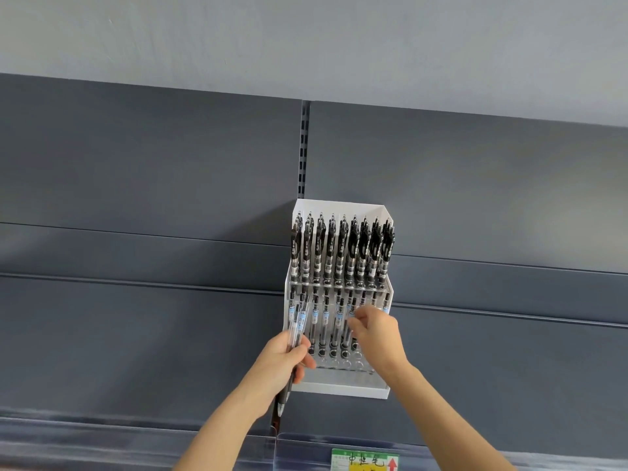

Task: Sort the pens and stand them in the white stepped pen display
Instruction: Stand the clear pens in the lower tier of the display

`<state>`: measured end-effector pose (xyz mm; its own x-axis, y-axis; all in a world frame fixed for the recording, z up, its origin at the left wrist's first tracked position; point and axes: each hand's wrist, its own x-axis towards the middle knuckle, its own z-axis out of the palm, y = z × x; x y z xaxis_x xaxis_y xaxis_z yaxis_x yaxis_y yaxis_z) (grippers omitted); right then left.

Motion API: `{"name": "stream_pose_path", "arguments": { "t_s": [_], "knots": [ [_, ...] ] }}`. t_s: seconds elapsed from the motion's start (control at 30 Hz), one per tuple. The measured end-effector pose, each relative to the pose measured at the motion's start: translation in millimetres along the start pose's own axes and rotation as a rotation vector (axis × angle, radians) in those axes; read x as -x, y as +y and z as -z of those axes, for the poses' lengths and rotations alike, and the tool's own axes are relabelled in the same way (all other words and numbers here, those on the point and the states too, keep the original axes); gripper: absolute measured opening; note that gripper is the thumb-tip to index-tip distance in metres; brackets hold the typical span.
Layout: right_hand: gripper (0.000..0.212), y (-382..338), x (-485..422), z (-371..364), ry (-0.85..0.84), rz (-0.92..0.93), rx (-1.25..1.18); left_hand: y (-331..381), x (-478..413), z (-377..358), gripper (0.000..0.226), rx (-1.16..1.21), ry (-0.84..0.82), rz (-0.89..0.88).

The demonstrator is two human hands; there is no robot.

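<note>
The white stepped pen display (343,389) stands on the shelf against the dark back panel. Its upper rows are packed with black-clipped pens (341,249). Clear pens with pale blue labels (326,317) stand in the lower rows, and several front holes show empty. My left hand (285,362) grips a small bundle of clear pens (299,321) at the display's left edge, their tips sticking out below my palm. My right hand (377,334) pinches a clear pen in the lower rows, right of centre.
Dark grey shelf panels span the whole view, with a slotted upright (303,147) above the display. A clear plastic shelf-edge strip (306,450) runs along the bottom, carrying a green and yellow price label (365,460).
</note>
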<state>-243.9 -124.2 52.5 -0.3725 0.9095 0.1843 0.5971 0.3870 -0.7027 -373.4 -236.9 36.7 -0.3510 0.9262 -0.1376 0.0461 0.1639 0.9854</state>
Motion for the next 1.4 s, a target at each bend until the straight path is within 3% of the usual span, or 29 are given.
{"name": "stream_pose_path", "arguments": {
  "t_s": [0.3,0.47,0.67,0.8,0.93,1.07,1.23,1.4],
  "knots": [
    [0.021,1.0,4.7,2.4,0.009,-0.01,-0.009,3.8,1.7,-2.4,0.016,0.003,-0.02,-0.017],
    [0.015,-3.9,22.5,8.1,0.142,0.031,-0.076,7.9,5.7,-5.4,0.016,0.081,-0.073,-0.025],
    [0.016,-23.8,30.3,11.5,-0.07,0.082,-0.29,14.1,6.7,-17.3,0.016,0.106,-0.147,-0.036],
    [0.03,-22.4,30.0,12.7,-0.114,0.052,-0.317,16.0,6.8,-24.2,0.017,0.034,-0.172,-0.035],
    [0.033,-11.2,29.9,21.7,-0.077,-0.001,-0.33,13.1,4.1,-21.3,0.017,-0.051,-0.083,-0.021],
    [0.018,0.5,21.6,43.4,0.026,-0.046,-0.31,7.9,3.7,-10.8,0.02,-0.102,-0.039,-0.046],
    [0.016,1.2,8.6,57.6,0.115,-0.007,-0.247,6.5,2.3,-13.2,0.018,-0.062,-0.046,-0.001],
    [0.019,0.2,-0.2,46.9,0.09,0.014,-0.175,5.7,2.7,-14.8,0.017,0.013,-0.01,-0.017]
  ]
}}
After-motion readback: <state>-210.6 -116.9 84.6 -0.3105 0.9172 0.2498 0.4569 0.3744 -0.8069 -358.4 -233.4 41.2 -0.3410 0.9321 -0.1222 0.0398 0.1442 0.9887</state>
